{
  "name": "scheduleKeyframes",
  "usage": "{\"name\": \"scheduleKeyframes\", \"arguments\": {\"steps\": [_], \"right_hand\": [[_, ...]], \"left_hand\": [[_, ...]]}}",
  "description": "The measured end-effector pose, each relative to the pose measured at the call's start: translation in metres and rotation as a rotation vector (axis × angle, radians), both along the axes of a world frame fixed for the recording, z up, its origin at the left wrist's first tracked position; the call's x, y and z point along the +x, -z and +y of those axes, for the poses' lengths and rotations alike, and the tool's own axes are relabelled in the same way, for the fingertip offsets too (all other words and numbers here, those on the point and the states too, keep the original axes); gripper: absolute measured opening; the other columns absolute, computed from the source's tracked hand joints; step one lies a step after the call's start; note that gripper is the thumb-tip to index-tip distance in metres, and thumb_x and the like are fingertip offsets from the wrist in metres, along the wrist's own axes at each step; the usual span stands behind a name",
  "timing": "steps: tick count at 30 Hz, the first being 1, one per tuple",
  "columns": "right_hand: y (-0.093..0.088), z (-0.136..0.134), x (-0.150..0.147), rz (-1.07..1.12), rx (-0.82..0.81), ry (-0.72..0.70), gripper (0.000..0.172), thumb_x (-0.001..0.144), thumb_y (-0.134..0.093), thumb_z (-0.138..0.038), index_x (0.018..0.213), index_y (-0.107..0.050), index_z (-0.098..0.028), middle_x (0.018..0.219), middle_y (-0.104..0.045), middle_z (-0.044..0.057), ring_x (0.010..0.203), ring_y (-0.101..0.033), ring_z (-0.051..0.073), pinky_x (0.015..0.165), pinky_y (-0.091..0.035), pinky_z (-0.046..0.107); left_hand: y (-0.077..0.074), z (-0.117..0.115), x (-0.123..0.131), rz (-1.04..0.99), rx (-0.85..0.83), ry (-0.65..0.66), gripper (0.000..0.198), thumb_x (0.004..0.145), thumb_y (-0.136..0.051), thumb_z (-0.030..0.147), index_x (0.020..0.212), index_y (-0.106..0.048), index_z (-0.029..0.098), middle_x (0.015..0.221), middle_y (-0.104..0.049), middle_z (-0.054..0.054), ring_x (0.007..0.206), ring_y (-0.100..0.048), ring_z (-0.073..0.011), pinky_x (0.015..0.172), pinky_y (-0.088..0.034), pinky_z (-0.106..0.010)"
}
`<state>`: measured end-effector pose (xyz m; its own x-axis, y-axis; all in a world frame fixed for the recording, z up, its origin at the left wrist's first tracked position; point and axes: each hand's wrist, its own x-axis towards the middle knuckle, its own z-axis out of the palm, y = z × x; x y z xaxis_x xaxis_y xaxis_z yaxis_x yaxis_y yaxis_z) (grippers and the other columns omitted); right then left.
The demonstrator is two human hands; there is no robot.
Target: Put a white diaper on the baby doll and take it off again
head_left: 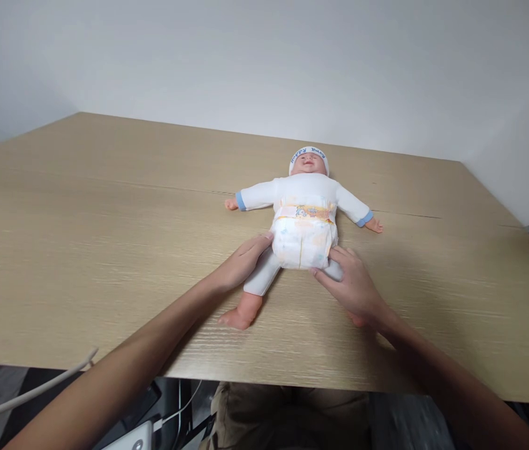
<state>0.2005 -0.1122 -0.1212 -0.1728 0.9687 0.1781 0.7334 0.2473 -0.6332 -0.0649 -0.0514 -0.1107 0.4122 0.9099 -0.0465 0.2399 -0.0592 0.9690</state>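
Observation:
A baby doll [308, 187] in a white suit with blue cuffs lies face up, arms spread and legs toward me. Around its hips and belly sits a white diaper [299, 240] with an orange patterned waistband across the front. My left hand [247, 257] is at the left leg edge of the diaper, its fingertips closed on that edge and partly hidden. On the other side, my right hand [352, 282] has thumb and fingers closed at the diaper's right leg opening, covering much of that doll leg.
The doll lies on a wide wooden table [105, 250] with a seam across it, against a pale wall [264, 62]. At the lower left, a white cable [34, 390] rises by the front edge. A white device [135, 437] with a cord is below the table edge.

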Motion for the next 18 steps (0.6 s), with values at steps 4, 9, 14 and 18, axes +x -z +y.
{"name": "scheduleKeyframes", "arguments": {"steps": [4,9,14,18], "right_hand": [[0.0003,0.0005,0.0001,0.01,0.001,0.0,0.007,0.1,-0.074,-0.032,0.099,-0.073,-0.026,0.106,-0.078,0.005,0.104,-0.065,0.031,0.093,-0.047,0.043],[-0.002,0.0001,-0.0007,0.011,-0.022,-0.002,0.007,0.099,-0.073,-0.032,0.098,-0.072,-0.025,0.108,-0.078,0.006,0.106,-0.065,0.031,0.095,-0.047,0.044],[-0.0019,-0.0001,-0.0011,0.024,-0.01,0.003,0.008,0.1,-0.073,-0.033,0.097,-0.072,-0.025,0.106,-0.078,0.006,0.105,-0.065,0.031,0.095,-0.047,0.045],[-0.0012,0.0,-0.0005,0.017,-0.008,-0.007,0.008,0.1,-0.072,-0.033,0.099,-0.072,-0.025,0.107,-0.079,0.006,0.105,-0.066,0.031,0.096,-0.047,0.045]], "left_hand": [[0.0004,-0.0005,-0.0002,-0.008,-0.015,0.002,0.052,0.11,-0.051,0.063,0.117,-0.081,0.021,0.135,-0.083,-0.01,0.129,-0.069,-0.0344,0.118,-0.052,-0.047],[-0.0004,0.0003,0.0007,0.01,-0.028,0.044,0.055,0.107,-0.055,0.069,0.112,-0.078,0.019,0.134,-0.081,-0.012,0.125,-0.069,-0.0338,0.12,-0.05,-0.049],[0.0008,0.0012,0.0003,0.01,-0.023,0.064,0.055,0.107,-0.053,0.069,0.107,-0.076,0.02,0.127,-0.081,-0.011,0.118,-0.071,-0.0312,0.115,-0.053,-0.046],[0.0019,0.0014,0.0002,0.013,-0.017,0.053,0.052,0.107,-0.053,0.067,0.102,-0.076,0.021,0.122,-0.082,-0.009,0.114,-0.071,-0.0304,0.112,-0.054,-0.046]]}}
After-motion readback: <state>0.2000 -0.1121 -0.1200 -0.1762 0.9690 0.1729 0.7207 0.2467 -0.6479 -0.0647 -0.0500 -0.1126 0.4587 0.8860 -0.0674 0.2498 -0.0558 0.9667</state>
